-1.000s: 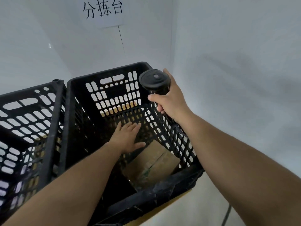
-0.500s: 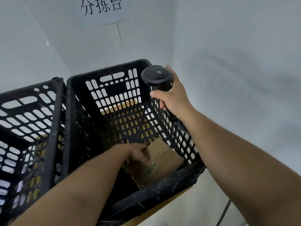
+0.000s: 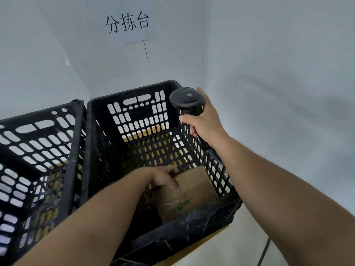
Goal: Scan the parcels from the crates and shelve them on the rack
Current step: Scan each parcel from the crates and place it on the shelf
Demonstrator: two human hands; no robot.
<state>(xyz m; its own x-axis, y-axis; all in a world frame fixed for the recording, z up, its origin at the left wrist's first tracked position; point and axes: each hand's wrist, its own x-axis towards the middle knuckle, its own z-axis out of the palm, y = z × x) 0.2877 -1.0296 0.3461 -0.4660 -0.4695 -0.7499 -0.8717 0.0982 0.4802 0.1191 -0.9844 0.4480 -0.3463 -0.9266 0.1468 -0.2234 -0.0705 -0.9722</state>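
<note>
We're in a white-walled corner with a paper sign (image 3: 127, 23) up top, two black slotted plastic crates side by side: the right crate (image 3: 134, 104) holds the brown cardboard parcel (image 3: 194, 191) on its floor. Our left hand (image 3: 166, 176) curls its grip around the parcel's edge, probably to lift it out, while our right hand (image 3: 206, 122) keeps the black handheld scanner (image 3: 187, 98) wrapped tight above, ready for scanning.

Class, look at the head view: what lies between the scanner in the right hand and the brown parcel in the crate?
Only the crate's perforated floor; the left hand grips the parcel below the scanner in the right hand.
</note>
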